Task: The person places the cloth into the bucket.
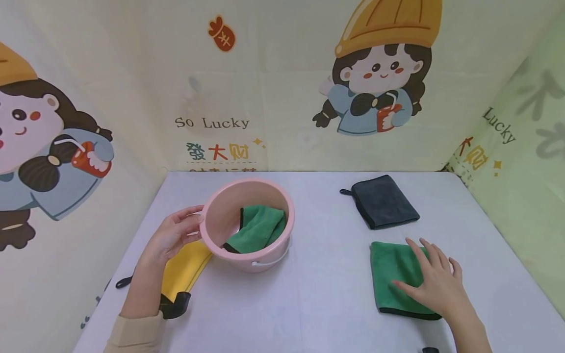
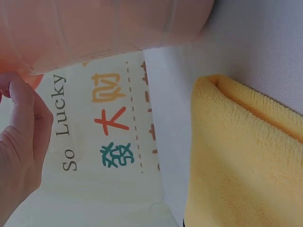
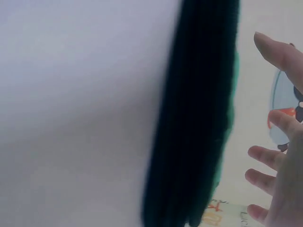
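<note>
The left hand (image 1: pixel 174 234) pinches the rim of a pink bucket (image 1: pixel 238 263) holding a crumpled green cloth (image 1: pixel 259 229). The right hand (image 1: pixel 439 288), fingers spread and empty, hovers over a folded green cloth (image 1: pixel 389 264) on the white table (image 1: pixel 328 279).

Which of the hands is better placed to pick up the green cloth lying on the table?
Probably the right hand: it is over that cloth, fingers spread, holding nothing. The left hand is at the bucket's rim, well away from it.
</note>
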